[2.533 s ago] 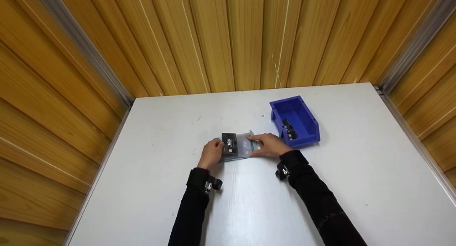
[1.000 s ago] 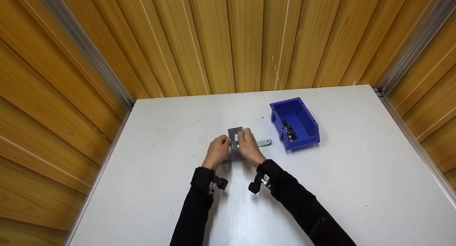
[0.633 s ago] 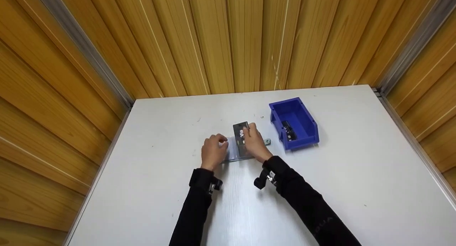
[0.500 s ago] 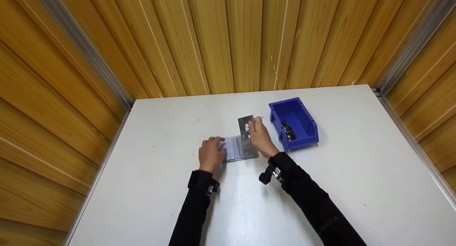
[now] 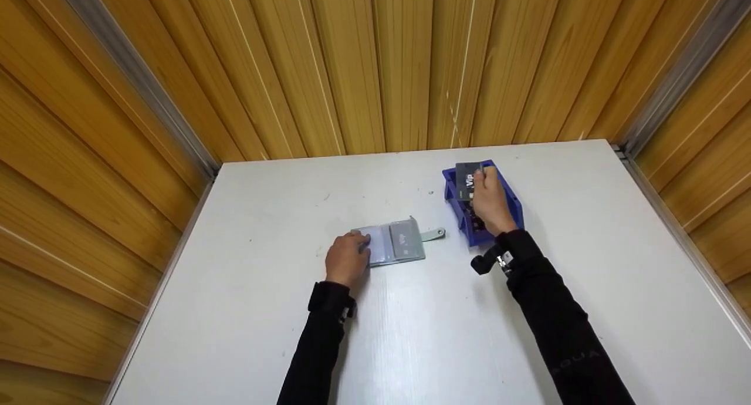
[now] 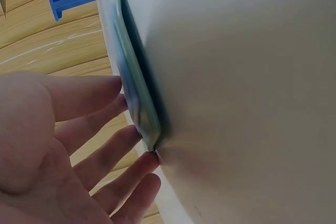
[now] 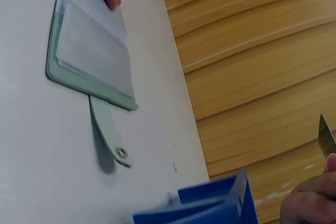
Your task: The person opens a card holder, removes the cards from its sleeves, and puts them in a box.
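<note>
A black card marked "Vip" [image 5: 465,185] is pinched between the thumb and fingers of my right hand [image 5: 494,202], held over the blue bin. Only part of that card and of the fingers shows at the edge of the right wrist view. On the table a pale green card holder [image 7: 79,82] lies spread with its clear sleeves up. Its snap strap [image 5: 433,235] points right. My left hand [image 5: 345,259] rests at the holder's left edge, with extended fingers [image 6: 105,156] touching it in the left wrist view.
The blue bin [image 5: 511,201] stands right of the card holder, partly covered by the right hand. Dark cards inside it [image 5: 476,222] show only in part. Wood-patterned walls [image 5: 405,70] border the white table [image 5: 264,217] at the back and sides.
The black card has come out of the holder's sleeve in my right hand and moved right and away to over the bin. My left hand has loosened and stays at the holder.
</note>
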